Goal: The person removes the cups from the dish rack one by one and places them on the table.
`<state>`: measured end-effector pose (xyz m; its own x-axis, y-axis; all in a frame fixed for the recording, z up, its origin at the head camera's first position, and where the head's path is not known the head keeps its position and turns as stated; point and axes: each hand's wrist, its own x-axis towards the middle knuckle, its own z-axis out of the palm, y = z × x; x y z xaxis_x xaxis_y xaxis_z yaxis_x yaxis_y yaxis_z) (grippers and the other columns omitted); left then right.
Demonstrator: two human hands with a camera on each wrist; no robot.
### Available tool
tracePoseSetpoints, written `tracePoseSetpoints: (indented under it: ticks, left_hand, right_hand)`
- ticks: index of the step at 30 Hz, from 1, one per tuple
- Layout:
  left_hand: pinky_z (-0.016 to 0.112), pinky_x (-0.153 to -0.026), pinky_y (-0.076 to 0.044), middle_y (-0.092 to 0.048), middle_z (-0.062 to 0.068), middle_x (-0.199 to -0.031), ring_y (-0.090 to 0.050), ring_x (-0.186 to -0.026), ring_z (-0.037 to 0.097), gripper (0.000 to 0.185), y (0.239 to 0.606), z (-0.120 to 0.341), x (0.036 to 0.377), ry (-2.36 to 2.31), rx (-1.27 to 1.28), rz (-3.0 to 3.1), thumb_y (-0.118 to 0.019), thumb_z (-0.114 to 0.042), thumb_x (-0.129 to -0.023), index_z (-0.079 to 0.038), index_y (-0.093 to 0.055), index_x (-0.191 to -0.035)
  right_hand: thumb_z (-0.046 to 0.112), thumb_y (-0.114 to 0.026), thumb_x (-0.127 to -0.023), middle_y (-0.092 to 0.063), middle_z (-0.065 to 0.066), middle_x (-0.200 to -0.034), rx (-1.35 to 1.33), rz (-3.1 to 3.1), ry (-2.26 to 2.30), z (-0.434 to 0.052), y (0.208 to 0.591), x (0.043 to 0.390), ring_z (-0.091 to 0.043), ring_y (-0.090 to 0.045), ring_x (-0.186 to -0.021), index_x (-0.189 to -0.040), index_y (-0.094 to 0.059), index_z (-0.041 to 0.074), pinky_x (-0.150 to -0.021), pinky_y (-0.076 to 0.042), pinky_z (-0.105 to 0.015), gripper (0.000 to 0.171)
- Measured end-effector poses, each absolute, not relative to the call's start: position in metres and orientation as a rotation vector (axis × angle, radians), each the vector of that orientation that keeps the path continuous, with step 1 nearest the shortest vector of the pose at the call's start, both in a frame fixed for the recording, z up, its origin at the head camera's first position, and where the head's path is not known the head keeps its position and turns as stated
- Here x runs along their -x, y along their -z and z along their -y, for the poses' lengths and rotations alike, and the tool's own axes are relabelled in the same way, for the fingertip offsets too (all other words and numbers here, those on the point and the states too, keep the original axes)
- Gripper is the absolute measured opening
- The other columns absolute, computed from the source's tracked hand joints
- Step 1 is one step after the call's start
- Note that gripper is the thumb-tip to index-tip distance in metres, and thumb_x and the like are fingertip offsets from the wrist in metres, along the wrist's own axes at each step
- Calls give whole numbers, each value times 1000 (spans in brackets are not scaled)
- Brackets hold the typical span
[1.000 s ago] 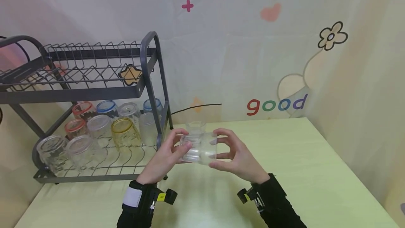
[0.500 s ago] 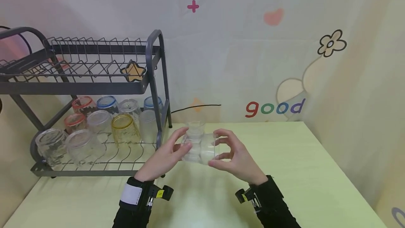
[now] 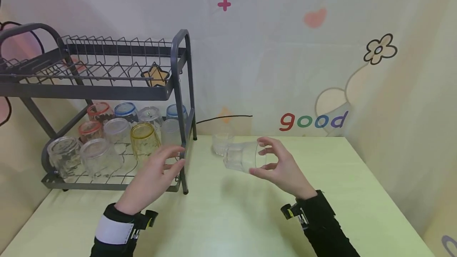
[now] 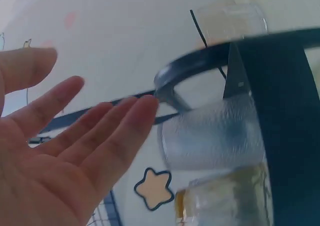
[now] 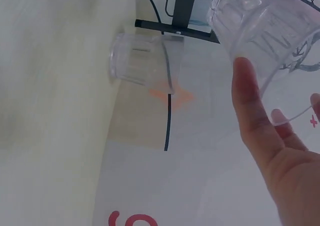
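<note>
Our right hand [image 3: 280, 167] pinches a clear tumbler [image 3: 240, 156], sideways between both hands; our left hand [image 3: 151, 179], loosely spread, is by the dish rack [image 3: 82, 91]. Likely a one-handed carry, next needing a steady grip.

Bare left hand [image 3: 153, 175]: fingers loosely extended, thumb apart
Bare right hand [image 3: 280, 167]: curved fingers opposing thumb, gripping
Black-sleeved left forearm [image 3: 112, 250]: angled inward
Black-sleeved right forearm [image 3: 330, 231]: angled inward

Pale yellow-green tabletop [image 3: 357, 209], whitish printed backdrop [image 3: 257, 78], pink hearts [image 3: 315, 18], black-outlined flower [image 3: 385, 50], multicoloured "good" lettering [image 3: 315, 121], soft light
</note>
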<state>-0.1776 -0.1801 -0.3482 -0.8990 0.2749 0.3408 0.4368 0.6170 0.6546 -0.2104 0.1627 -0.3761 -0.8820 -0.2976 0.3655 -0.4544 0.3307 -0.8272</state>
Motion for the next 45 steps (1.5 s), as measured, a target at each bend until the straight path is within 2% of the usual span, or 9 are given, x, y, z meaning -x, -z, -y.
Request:
tracePoseSetpoints:
  ticks: [3, 7, 13, 20, 28, 32, 36, 41, 45]
  left_hand:
    - [45, -85, -55, -51, 13, -133, -61, -111, 32, 35, 341, 197, 171, 1080, 572, 2608, -57, -22, -101, -6, -56, -132]
    - [51, -81, -54, -51, 17, -130, -63, -102, 36, 33, 333, 219, 166, 956, 549, 2600, -57, -20, -101, -3, -57, -129]
    - [60, -85, -48, -49, 23, -130, -54, -111, 44, 31, 336, 244, 172, 724, 484, 2622, -59, -15, -99, 2, -59, -125]
    - [69, -100, -28, -43, 37, -126, -34, -124, 57, 34, 336, 279, 192, 458, 468, 2492, -68, -3, -87, 9, -57, -116]
    - [77, -92, -29, -33, 38, -137, -31, -125, 58, 53, 333, 306, 204, 341, 336, 2679, -71, -16, -89, 5, -50, -132]
    - [79, -88, -29, -34, 35, -139, -32, -125, 57, 54, 337, 314, 204, 293, 276, 2726, -68, -20, -90, 1, -47, -136]
    - [79, -80, -34, -37, 34, -137, -36, -119, 59, 53, 334, 326, 204, 264, 247, 2752, -67, -22, -91, 1, -49, -135]
    - [83, -83, -27, -26, 38, -145, -24, -123, 67, 67, 324, 339, 208, 307, 214, 2992, -63, -39, -93, 0, -39, -142]
    - [82, -86, -26, -18, 40, -148, -21, -126, 67, 75, 320, 341, 213, 334, 216, 3089, -66, -39, -91, 0, -32, -146]
  right_hand:
    - [26, -86, -77, -44, -5, -135, -640, 2504, -1540, -172, 378, 213, -27, -50, -115, -140, -43, 22, -81, -56, -34, 76]
    - [35, -85, -77, -44, -4, -136, -600, 2582, -1440, -180, 380, 219, -27, -51, -113, -141, -44, 24, -81, -56, -34, 77]
    - [39, -85, -76, -47, -4, -134, -619, 2655, -1239, -182, 374, 235, -24, -53, -109, -141, -46, 22, -76, -56, -35, 78]
    - [40, -83, -76, -49, -10, -135, -596, 2752, -1012, -183, 365, 260, -28, -55, -107, -142, -46, 19, -79, -51, -44, 78]
    - [35, -82, -79, -46, -18, -135, -587, 2849, -946, -182, 358, 291, -37, -54, -108, -143, -46, 14, -83, -52, -47, 77]
    - [33, -82, -79, -46, -21, -133, -580, 2925, -856, -177, 360, 308, -35, -49, -115, -142, -47, 11, -89, -50, -50, 75]
    - [31, -80, -80, -47, -21, -133, -626, 2996, -729, -166, 358, 321, -32, -45, -119, -141, -48, 9, -89, -50, -47, 72]
    - [28, -81, -79, -48, -21, -131, -664, 3074, -559, -154, 349, 333, -30, -48, -113, -141, -49, 9, -88, -50, -44, 72]
    - [28, -80, -80, -49, -22, -131, -644, 3136, -473, -145, 342, 340, -32, -50, -110, -141, -49, 8, -93, -48, -46, 71]
